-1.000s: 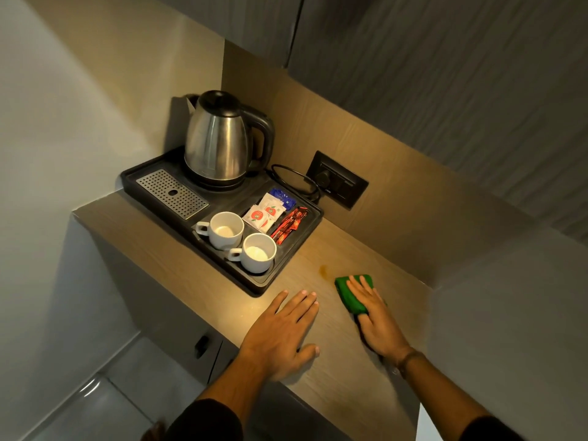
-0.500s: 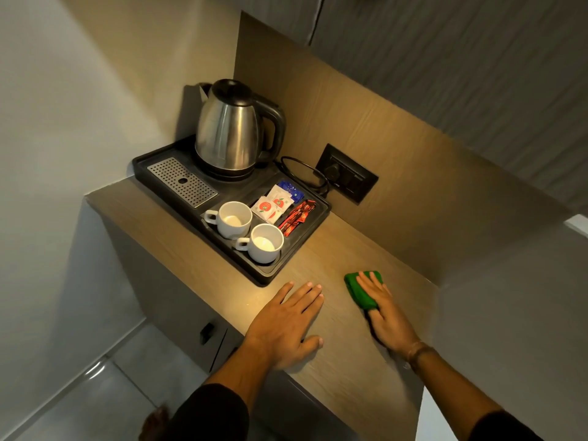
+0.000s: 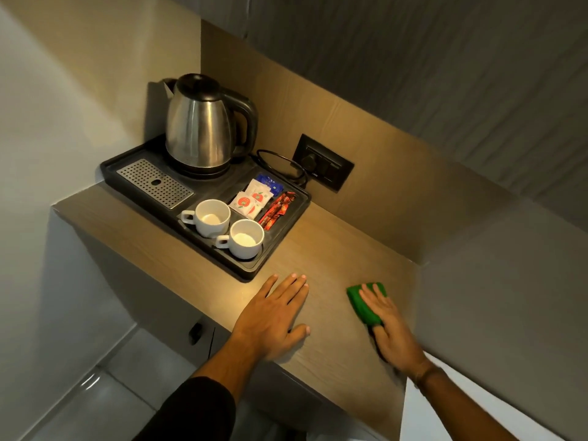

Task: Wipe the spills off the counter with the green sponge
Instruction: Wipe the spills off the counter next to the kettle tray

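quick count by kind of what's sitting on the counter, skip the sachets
kettle: 1
tray: 1
white cups: 2
green pad: 1
total: 5

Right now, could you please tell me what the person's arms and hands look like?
The left hand and right hand are bare, without gloves. The left arm wears a dark sleeve ending mid-forearm. The right wrist carries a thin dark band; that forearm is uncovered to the frame's edge.
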Motion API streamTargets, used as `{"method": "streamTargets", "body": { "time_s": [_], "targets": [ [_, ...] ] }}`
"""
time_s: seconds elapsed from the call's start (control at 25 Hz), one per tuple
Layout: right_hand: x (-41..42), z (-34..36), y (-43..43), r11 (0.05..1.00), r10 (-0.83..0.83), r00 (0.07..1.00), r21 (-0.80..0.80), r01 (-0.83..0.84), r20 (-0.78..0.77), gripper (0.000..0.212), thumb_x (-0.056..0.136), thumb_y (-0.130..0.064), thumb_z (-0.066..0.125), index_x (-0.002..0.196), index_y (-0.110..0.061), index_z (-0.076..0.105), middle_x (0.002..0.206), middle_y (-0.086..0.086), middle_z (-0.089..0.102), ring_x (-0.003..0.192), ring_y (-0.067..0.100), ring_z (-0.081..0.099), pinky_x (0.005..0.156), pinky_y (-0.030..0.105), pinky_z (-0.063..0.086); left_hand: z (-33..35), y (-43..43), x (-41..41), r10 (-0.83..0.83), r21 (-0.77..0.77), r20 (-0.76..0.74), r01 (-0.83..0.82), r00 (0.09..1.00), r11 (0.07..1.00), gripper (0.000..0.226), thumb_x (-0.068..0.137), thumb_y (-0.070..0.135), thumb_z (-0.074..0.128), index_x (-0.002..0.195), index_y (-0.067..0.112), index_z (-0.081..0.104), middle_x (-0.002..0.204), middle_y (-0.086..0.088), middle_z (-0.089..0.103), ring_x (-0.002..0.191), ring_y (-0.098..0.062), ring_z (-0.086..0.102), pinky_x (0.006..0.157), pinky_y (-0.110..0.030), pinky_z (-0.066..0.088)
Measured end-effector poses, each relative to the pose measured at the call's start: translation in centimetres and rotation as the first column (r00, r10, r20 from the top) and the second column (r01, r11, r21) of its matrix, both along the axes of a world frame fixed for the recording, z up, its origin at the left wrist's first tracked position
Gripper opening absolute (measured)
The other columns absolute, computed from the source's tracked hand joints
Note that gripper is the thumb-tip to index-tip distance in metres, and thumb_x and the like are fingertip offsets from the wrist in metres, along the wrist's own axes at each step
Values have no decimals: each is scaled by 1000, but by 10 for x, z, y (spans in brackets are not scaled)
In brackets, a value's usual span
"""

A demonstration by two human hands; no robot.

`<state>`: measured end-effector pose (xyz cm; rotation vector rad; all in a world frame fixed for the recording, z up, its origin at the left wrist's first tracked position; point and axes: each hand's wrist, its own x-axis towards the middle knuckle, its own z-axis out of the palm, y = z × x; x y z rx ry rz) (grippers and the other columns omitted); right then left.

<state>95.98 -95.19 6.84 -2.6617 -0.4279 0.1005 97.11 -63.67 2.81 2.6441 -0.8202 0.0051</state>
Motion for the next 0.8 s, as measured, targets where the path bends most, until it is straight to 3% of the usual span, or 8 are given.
{"method": "streamTargets", "body": {
  "time_s": [0.08, 0.16, 0.32, 0.4, 0.6, 0.72, 0.8],
  "targets": [
    [23, 12, 16, 979, -203, 979, 7, 203, -14, 74, 87, 12, 45, 154, -16, 31, 165, 6, 23, 156, 32, 12, 127, 55, 9, -1, 0, 1, -8, 3, 8, 8, 1000, 1000, 82, 104, 67, 30, 165, 17, 11, 176, -4, 8, 160, -19, -2, 129, -48, -3],
    [26, 25, 57, 952, -302, 952, 31, 304, -56, 77, 85, 15, 47, 154, -14, 30, 166, 8, 22, 156, 31, 9, 128, 49, 4, -2, 1, 2, -5, -1, 23, 5, 1000, 1000, 83, 103, 67, 33, 165, 15, 14, 176, -6, 11, 160, -19, 1, 130, -51, 5],
    [-86, 1, 89, 996, -86, 996, 1, 86, -23, 83, 89, 0, 45, 158, -35, 16, 169, -10, 12, 156, 15, -2, 126, 46, -1, -1, 1, 1, -17, 14, 15, 17, 1000, 1000, 82, 102, 65, 32, 164, 14, 17, 175, -7, 16, 161, -22, 4, 129, -55, 12],
    [-122, 3, 67, 993, -120, 993, 6, 120, -8, 82, 88, -3, 44, 158, -36, 17, 169, -13, 13, 156, 15, -1, 127, 50, 4, 0, 2, 3, -18, 32, 2, 18, 1000, 999, 83, 102, 66, 29, 165, 14, 15, 175, -7, 14, 161, -22, 3, 129, -55, 10],
    [-67, 32, 97, 864, -500, 865, 37, 502, -51, 79, 87, 11, 48, 156, -19, 26, 167, 2, 16, 157, 24, 3, 127, 49, 3, 1, 2, 2, -36, 88, 6, 35, 999, 996, 83, 103, 65, 25, 165, 12, 13, 176, -9, 11, 161, -24, 2, 129, -55, 8],
    [-115, 9, 131, 941, -330, 942, 64, 333, -57, 83, 87, 5, 45, 158, -30, 18, 169, -8, 14, 156, 14, -3, 127, 43, -5, 2, 3, 2, -48, 91, -1, 48, 999, 995, 84, 102, 66, 22, 165, 10, 12, 175, -10, 9, 161, -26, 2, 129, -56, 8],
    [-165, -2, 119, 944, -326, 945, 43, 327, -33, 87, 85, 5, 42, 157, -36, 18, 168, -14, 15, 156, 12, 0, 127, 43, -1, 4, 4, 2, -53, 93, -17, 55, 998, 994, 85, 102, 66, 20, 165, 9, 11, 175, -11, 8, 161, -26, 1, 129, -57, 7]
  ]
}}
